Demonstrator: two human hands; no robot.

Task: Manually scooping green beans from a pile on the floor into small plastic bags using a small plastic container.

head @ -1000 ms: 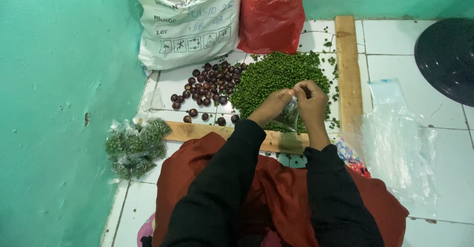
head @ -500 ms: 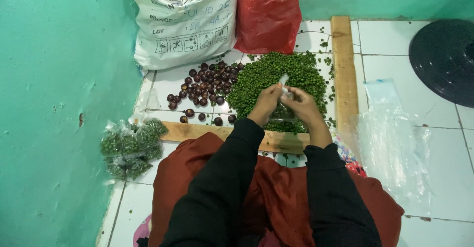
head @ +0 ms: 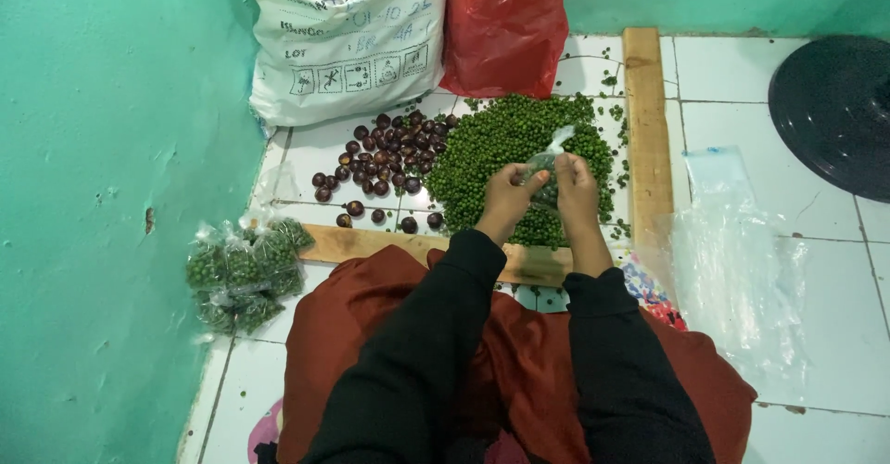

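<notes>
Hands meet above the green pile: your left hand (head: pixel 505 197) and right hand (head: pixel 577 186) both pinch the small clear bag (head: pixel 545 172) between them, upright, mouth pointing away from you, over the green berries (head: pixel 501 149) on the floor.

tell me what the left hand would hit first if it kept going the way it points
Probably the small clear bag it already pinches with the right hand; past the left hand, the green berry pile. Depth is unclear.
</notes>
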